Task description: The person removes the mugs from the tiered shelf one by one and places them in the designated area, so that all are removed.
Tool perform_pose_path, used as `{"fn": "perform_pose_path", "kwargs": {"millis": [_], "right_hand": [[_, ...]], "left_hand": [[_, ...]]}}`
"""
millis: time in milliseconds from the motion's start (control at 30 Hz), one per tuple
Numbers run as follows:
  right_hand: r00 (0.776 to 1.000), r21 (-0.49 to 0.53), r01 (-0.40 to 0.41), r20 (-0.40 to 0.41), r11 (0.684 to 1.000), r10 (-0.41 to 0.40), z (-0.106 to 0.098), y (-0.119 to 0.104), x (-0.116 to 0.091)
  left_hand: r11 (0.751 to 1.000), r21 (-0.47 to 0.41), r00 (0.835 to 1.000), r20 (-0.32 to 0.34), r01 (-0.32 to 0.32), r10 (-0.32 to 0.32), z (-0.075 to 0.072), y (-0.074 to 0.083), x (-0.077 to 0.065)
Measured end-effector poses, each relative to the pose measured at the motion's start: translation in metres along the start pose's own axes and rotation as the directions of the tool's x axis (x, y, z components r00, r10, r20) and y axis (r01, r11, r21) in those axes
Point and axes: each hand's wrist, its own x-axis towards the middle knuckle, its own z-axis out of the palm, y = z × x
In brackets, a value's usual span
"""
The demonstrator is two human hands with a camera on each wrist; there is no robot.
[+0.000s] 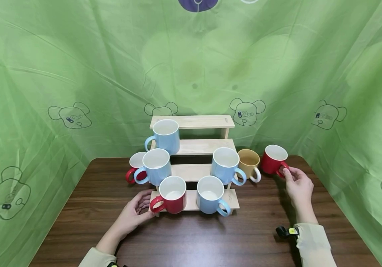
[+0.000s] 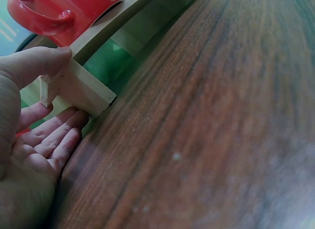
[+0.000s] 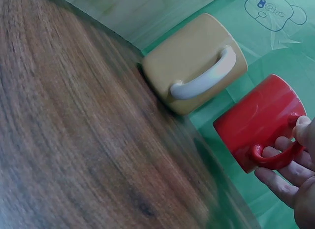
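At the right, my right hand (image 1: 299, 186) grips the handle of a red mug (image 1: 271, 163) with a white inside. In the right wrist view this red mug (image 3: 261, 121) stands out against the green cloth, beyond the table's edge. Next to it is a tan mug (image 3: 194, 61) with a white handle. My left hand (image 1: 134, 214) holds the left end of the lowest step of a stepped wooden rack (image 1: 194, 148). Its thumb presses the front corner, fingers at the side. Close by that thumb, another red mug (image 1: 178, 202) sits on the lowest step.
Light-blue mugs stand on the rack: one (image 1: 210, 196) on the lowest step, two (image 1: 225, 165) on the step above, one (image 1: 166, 137) higher at left. A third red mug (image 1: 137, 163) is behind the rack's left side. Green cloth (image 1: 191, 74) surrounds the brown table (image 1: 184, 244).
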Motion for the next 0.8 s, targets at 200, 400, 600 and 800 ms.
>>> {"fn": "perform_pose_path", "kwargs": {"millis": [200,400,600,800], "right_hand": [[0.999,0.120,-0.033,0.021,0.992,0.031,0.003,0.006,0.000],[1.000,0.103,-0.021,0.025,0.994,0.018,0.003,0.009,0.000],[0.999,0.128,-0.022,0.034,0.992,0.018,0.003,0.011,0.000],[0.999,0.130,-0.033,0.036,0.991,0.029,0.002,0.014,0.000]], "left_hand": [[1.000,-0.003,1.000,0.002,0.002,-0.002,0.000,0.000,0.000],[1.000,0.002,1.000,-0.004,0.019,-0.019,-0.001,0.000,0.000],[1.000,0.008,1.000,-0.002,0.022,-0.022,-0.001,0.001,0.000],[1.000,0.006,1.000,-0.004,0.025,-0.025,-0.001,0.000,0.000]]}}
